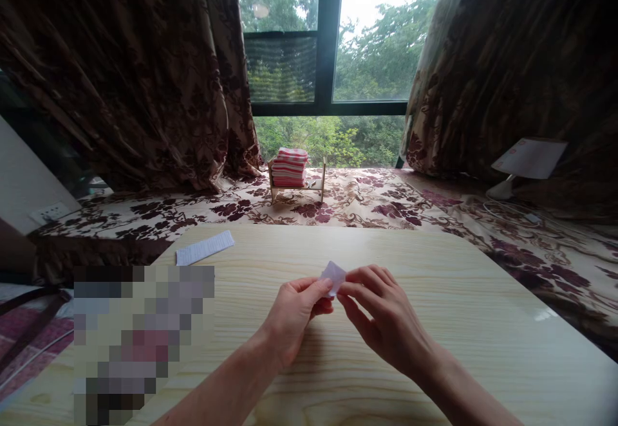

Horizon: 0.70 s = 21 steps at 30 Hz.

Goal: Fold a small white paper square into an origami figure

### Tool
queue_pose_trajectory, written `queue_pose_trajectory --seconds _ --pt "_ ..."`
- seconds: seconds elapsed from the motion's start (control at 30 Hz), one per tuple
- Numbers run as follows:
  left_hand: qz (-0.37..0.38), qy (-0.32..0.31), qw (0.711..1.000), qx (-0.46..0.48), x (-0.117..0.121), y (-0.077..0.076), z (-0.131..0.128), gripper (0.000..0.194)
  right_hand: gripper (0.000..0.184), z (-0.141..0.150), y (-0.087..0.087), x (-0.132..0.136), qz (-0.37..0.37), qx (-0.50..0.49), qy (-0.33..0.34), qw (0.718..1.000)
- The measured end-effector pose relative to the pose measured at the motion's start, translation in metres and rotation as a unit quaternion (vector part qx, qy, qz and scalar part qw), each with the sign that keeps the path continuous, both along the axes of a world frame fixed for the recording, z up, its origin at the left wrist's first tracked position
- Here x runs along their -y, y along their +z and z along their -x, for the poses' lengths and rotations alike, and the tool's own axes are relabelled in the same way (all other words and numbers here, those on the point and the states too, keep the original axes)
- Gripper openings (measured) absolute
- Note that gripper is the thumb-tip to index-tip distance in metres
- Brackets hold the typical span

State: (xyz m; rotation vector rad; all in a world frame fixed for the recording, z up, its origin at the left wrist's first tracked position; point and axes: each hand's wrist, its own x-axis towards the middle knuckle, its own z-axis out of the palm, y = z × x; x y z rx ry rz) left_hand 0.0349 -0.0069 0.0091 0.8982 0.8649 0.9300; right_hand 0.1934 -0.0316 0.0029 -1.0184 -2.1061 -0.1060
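Note:
A small folded piece of white paper (333,273) is held just above the wooden table (232,342). My left hand (297,313) pinches its lower left side, thumb on top and fingers curled beneath. On the right side, the fingertips of my right hand (381,310) meet the paper's edge, with the thumb underneath. Whether the right fingers grip the paper firmly or only press its edge is hard to see. The paper's lower part is hidden behind the fingers.
A folded strip of lined paper (205,248) lies at the table's far left. Pixelation covers something at the left edge. Beyond the table, a small wooden rack (297,188) holds folded red-and-white striped cloths (290,168) on the windowsill. A lamp (528,157) stands at right, near patterned curtains (193,78).

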Motion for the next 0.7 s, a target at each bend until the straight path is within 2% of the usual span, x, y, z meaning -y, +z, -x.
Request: queue_pose_trajectory --seconds 0.27,0.53,0.7 --pt "-0.029 -0.017 0.999 -0.040 -0.0013 -0.0029 -0.0008 0.022 0.012 0.0003 -0.0016 -0.0008 0.016 -0.021 -0.020 0.999" --pt "-0.103 -0.019 0.981 -0.162 0.0008 0.0012 -0.0010 0.027 0.018 0.0003 0.0037 0.0017 0.035 0.053 -0.027 0.998" --pt "-0.133 -0.028 0.975 -0.177 0.0001 0.0012 -0.0008 0.027 0.020 -0.0001 0.0054 0.0014 0.029 0.052 -0.036 0.998"
